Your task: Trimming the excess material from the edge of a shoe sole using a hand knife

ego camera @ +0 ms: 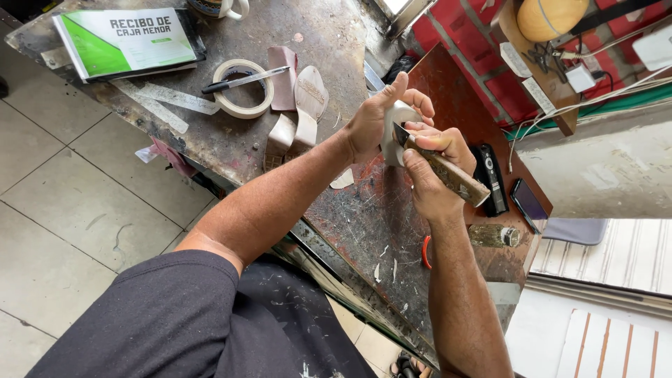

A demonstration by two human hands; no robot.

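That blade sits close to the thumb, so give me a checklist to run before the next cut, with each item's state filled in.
1. Left hand has a firm hold on the pale curved piece: ok, fingers wrap it and the thumb is raised behind it.
2. Right hand grips the knife by its wrapped handle: ok.
3. Blade edge lies against the piece: ok; which way it is angled, cannot tell.
4. Left fingers stay out of the blade's path: not ok, they curl right beside the blade.
5. Dark scratched cutting slab lies under the hands: ok, only pale scraps on it.
6. Remote control and phone away from the blade: ok, beside the right wrist.
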